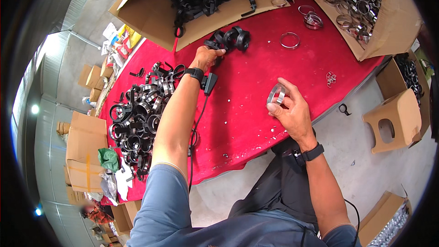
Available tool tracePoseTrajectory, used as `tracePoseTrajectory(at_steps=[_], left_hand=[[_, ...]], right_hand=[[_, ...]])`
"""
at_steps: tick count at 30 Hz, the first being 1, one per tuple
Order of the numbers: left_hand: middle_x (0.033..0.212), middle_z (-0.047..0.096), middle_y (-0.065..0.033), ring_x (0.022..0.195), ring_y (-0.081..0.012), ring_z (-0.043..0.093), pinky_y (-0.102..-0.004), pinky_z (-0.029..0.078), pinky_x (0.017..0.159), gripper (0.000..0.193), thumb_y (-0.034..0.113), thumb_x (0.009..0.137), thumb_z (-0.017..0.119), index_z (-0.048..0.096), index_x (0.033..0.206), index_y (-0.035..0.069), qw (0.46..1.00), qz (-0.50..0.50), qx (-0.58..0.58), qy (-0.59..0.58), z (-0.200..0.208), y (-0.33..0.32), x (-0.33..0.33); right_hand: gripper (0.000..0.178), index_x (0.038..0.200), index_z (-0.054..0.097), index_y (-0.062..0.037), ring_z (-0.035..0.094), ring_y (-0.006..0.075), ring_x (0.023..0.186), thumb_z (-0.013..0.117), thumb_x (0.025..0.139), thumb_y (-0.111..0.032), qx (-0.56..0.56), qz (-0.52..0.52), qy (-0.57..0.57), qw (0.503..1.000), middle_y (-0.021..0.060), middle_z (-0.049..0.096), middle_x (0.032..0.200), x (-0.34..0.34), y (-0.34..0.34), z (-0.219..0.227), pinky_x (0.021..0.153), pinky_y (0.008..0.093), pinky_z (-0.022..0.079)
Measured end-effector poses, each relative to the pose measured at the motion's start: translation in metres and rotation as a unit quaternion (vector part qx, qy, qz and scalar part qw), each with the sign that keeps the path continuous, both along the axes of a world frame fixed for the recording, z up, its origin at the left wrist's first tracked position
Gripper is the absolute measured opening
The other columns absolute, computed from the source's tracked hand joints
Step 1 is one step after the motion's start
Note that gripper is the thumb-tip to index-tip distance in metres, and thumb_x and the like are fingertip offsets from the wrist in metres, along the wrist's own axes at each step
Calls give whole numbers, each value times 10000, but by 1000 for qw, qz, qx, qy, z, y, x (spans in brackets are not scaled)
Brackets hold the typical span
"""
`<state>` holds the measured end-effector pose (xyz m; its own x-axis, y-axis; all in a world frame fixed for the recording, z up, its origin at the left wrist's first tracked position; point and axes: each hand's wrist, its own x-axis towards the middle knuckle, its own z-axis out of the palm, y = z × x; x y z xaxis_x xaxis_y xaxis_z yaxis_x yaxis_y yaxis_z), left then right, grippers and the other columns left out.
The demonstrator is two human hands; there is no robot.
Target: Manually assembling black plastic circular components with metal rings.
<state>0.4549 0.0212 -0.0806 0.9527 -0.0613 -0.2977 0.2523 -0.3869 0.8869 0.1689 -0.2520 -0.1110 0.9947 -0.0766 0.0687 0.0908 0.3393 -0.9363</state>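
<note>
I have the right hand [295,112] over the near edge of the red-covered table [238,123], its grip pinching a silver metal ring [281,96] between thumb and fingers. The left hand [208,57] reaches forward, fingertips at a cluster of black ring clamps [243,40]; from my station I cannot tell whether that grip is closed on one. Logged at left: a heap of black clamps with metal bands [137,119]. To the cluster's right I note loose metal rings [313,22]; behind it, an open carton of black parts [146,9]; upper right, a carton of metal rings [394,32]
</note>
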Motion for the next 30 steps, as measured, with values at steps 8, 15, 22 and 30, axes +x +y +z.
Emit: tracePoseTrajectory(at_steps=[8,15,22,30], left_hand=[[1091,806,-184,1021,-370,771,-470,591,926,374,160,794,906,761,1104,10,741,-154,519,-397,49,1,7],[1042,790,-98,979,-217,745,-351,582,904,606,78,844,890,704,1421,60,904,-19,224,-365,84,16,-32],[963,716,-16,884,-119,688,-268,580,830,761,-62,833,862,583,1535,32,969,-116,65,-207,41,-10,-204],[960,687,-167,908,-386,683,-495,541,812,946,-62,788,778,435,1643,151,785,-302,418,-344,38,-26,-333]], right_hand=[[817,1558,508,13,736,239,1104,910,901,-260,-46,-21,-15,999,197,664,1293,-1,0,-2,909,346,645],[802,1561,507,0,727,235,1119,904,900,-220,-64,-10,-36,997,193,660,1290,-3,4,0,902,342,645],[746,1622,416,-51,637,247,1266,782,998,-234,193,107,-34,975,158,616,1378,-15,-22,-2,1096,435,557],[831,1661,354,-102,540,494,1426,738,1002,-432,418,255,-55,870,292,488,1587,-100,-35,4,1084,564,556]])
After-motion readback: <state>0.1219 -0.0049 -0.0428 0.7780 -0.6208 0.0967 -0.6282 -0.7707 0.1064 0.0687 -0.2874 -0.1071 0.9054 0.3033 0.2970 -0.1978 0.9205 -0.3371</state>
